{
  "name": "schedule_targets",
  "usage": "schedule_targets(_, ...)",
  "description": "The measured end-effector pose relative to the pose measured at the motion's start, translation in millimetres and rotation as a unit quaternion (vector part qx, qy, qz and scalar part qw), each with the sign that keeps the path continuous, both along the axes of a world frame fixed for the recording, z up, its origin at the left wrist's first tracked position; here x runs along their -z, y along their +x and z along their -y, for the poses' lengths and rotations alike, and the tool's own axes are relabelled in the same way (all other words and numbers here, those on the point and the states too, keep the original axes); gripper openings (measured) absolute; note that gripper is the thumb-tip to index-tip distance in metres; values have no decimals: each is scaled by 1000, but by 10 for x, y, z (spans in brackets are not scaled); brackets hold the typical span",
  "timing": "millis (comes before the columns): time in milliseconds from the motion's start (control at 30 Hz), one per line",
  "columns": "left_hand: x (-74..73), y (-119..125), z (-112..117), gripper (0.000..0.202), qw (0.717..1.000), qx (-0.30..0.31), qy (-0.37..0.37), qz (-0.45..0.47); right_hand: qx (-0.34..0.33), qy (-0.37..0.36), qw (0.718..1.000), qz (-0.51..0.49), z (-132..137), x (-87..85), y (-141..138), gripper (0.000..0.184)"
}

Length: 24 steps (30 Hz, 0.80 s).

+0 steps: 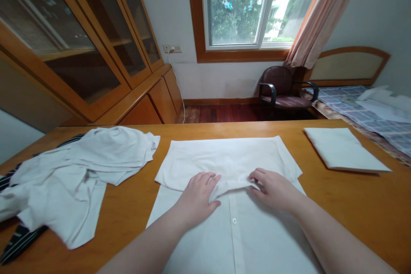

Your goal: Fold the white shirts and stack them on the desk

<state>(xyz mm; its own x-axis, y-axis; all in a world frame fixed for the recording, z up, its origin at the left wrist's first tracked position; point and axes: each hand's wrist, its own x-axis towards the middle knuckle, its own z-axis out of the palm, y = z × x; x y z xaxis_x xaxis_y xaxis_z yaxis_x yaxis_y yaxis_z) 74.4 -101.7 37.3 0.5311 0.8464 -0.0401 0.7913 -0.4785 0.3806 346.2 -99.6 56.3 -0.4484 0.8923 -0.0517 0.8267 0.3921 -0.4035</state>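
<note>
One white shirt [266,235] lies on the wooden table [353,214], far part folded over toward the wearer. Left hand [199,192]: palm down, forearm slanting in from the near side, fingers laid on the folded flap [224,156], thumb spread apart from them, pointing at the other hand. Right hand [271,188]: forearm angled inward, fingers bent, thumb below them, at the flap's loose edge; probably a light hold, but fingertips partly hidden, so cannot tell whether cloth is pinched. Flap puckers between the hands. Button [234,221] on the placket, between the hands and nearer the wearer. Well left of the left hand: heaped white clothes [105,150], black striped cloth [27,242] poking out beneath. Right of the right hand and farther out: a folded white item [343,150], flat.
</note>
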Motion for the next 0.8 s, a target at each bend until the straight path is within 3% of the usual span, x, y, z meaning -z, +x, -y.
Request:
schedule_targets(100, 15, 47, 15, 40, 1000, -12, 11, 26, -17, 9, 1000, -14, 8, 21, -10, 16)
schedule_targets(267, -31, 29, -5, 33, 999, -24, 0, 27, -78, 17, 995, -53, 7, 35, -16, 27)
schedule_targets(433, -106, -16, -14, 35, 998, 58, -25, -19, -112, -27, 993, -38, 11, 2, -13, 19)
schedule_targets(533, -138, -32, -6, 21, 996, 84, -37, -7, -121, -49, 991, -42, 7, -1, -17, 7)
schedule_targets(633, -158, -32, -7, 13, 996, 91, -27, 5, -99, 0, 994, -51, 4, 22, -40, 21)
schedule_targets(700, -147, -15, -14, 18, 996, 89, 2, 19, -90, 51, 993, -65, 11, 58, -75, 25)
schedule_targets(800, -61, 36, -25, 31, 994, 86, 58, 37, -107, 81, 990, -54, 34, 157, -148, 49)
